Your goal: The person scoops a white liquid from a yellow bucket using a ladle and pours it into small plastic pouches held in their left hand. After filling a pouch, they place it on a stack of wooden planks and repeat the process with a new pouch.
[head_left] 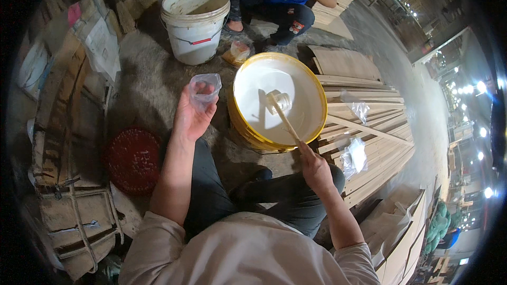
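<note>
A small clear plastic bag (204, 88), seemingly unfilled, is held open in the closed left hand (191, 119); the right hand (313, 166) grips a wooden-handled ladle (281, 112), dipped in the yellow tub of white paste (317, 126) ahead of it.

Glossy white liquid (264, 92) fills the smooth yellow plastic bucket (240, 121); the wooden stick (285, 121) looks matt, the bag (203, 88) thin clear plastic.
</note>
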`<state>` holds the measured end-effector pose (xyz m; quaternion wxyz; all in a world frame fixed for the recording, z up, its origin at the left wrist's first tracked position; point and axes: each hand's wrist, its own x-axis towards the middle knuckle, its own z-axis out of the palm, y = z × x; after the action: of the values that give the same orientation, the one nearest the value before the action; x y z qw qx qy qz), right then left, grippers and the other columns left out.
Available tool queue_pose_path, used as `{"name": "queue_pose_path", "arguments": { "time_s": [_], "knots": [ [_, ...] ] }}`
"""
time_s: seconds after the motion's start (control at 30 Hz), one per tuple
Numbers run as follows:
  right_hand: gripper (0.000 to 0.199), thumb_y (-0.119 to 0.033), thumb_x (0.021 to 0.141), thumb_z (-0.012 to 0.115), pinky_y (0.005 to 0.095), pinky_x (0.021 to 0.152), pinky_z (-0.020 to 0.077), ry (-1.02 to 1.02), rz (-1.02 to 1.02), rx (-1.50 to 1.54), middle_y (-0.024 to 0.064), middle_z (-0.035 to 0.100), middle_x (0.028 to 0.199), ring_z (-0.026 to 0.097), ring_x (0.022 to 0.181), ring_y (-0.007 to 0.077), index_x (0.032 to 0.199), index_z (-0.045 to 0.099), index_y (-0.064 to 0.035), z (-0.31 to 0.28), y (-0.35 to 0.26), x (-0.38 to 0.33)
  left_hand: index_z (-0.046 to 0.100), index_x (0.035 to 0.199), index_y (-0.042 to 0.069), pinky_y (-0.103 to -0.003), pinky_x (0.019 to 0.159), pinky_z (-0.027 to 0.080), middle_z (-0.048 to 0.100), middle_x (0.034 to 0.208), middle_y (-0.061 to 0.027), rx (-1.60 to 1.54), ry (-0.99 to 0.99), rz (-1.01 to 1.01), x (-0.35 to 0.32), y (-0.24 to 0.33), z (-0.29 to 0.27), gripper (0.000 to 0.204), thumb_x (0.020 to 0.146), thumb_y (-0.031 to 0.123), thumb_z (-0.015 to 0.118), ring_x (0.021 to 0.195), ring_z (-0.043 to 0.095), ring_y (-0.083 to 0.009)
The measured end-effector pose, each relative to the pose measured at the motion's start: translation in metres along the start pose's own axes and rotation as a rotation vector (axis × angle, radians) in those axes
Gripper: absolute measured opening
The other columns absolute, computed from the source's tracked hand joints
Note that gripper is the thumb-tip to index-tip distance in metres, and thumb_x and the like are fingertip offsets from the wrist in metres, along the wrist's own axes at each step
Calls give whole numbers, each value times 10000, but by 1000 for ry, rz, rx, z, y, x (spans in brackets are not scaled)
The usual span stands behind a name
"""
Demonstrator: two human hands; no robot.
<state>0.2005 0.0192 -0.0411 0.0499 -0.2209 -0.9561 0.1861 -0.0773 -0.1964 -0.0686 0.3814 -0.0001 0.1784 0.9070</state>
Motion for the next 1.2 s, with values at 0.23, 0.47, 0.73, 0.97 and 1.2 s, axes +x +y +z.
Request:
{"name": "queue_pose_path", "arguments": {
  "time_s": [0.23, 0.47, 0.73, 0.97, 1.2],
  "knots": [
    [350, -50, 845, 521, 425, 642, 493, -97, 3, 312, 246, 606, 804, 609, 764, 385, 1193, 486, -43, -3, -25, 14, 549, 966, 117, -279, 629, 541, 633, 931, -61, -8, 21, 34, -1, -1, 1, 262, 860, 357, 565, 794, 620, -213],
    [332, -95, 888, 500, 239, 474, 387, -222, 122, 636, 48, 513, 621, 479, 508, 115, 1214, 485, -31, 10, -17, 20, 543, 970, 113, -279, 631, 546, 625, 923, -63, 2, 16, 16, 0, 0, 3, 270, 860, 358, 567, 779, 621, -211],
    [309, -155, 917, 481, 182, 346, 255, -400, 619, 1743, -8, 391, 624, 324, 442, 55, 1221, 450, -105, 9, 3, 7, 587, 974, 104, -244, 604, 543, 629, 908, -31, -5, 46, 22, -1, -1, 8, 245, 874, 324, 552, 759, 614, -189],
    [191, -161, 930, 454, 173, 341, 228, -310, 570, 1793, -18, 353, 604, 260, 405, 47, 1115, 498, -136, 18, -3, -8, 575, 952, 104, -274, 640, 554, 629, 922, -54, -25, 13, 37, -1, 2, 2, 271, 862, 359, 565, 772, 625, -215],
    [264, -156, 918, 486, 184, 361, 235, -271, 477, 1568, -24, 357, 595, 299, 425, 54, 1175, 494, -96, 15, -1, 10, 566, 943, 112, -273, 612, 556, 633, 912, -47, -9, 50, 37, -1, 2, 5, 255, 853, 351, 577, 737, 631, -216]
  ]
}}
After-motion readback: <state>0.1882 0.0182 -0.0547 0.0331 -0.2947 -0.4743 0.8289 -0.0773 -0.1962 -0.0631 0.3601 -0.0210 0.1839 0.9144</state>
